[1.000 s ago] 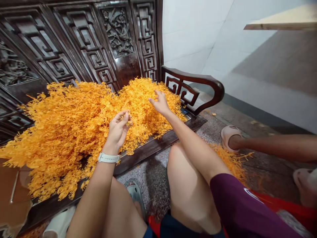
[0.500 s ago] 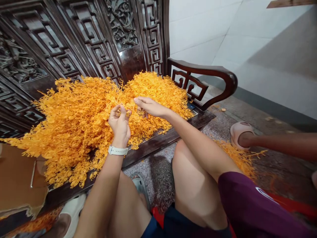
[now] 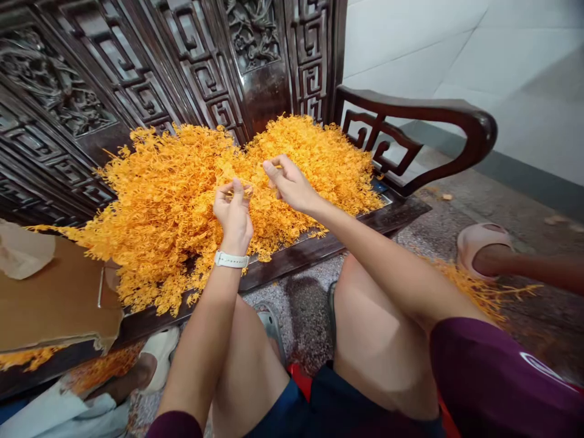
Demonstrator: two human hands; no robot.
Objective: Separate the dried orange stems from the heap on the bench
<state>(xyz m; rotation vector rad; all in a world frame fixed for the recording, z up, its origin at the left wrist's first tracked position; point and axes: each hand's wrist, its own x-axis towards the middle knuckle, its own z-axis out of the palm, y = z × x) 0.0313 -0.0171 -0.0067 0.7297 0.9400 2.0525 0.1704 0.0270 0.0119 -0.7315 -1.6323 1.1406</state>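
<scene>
A large heap of orange-yellow plastic sprigs [image 3: 159,207] covers the seat of a dark carved wooden bench [image 3: 292,261]. Above the middle of the heap, my left hand [image 3: 233,210], with a white watch band [image 3: 232,260] at its wrist, pinches a thin orange sprig between thumb and fingers. To its right and slightly higher is my right hand [image 3: 289,182], thumb and fingertips pressed together; anything between them is too small to make out against the orange pieces. The two hands are apart.
The curved armrest [image 3: 424,109] rises at the right end. A cardboard box [image 3: 59,292] stands at the left. Another person's foot in a pink sandal [image 3: 486,249] is by orange pieces on the floor; a foot in a white shoe [image 3: 162,359] shows at the lower left.
The view has shifted, so the bench and heap appear further right. My right hand has turned, its fingers now curled and pinched, and sits a little higher relative to the left hand.
</scene>
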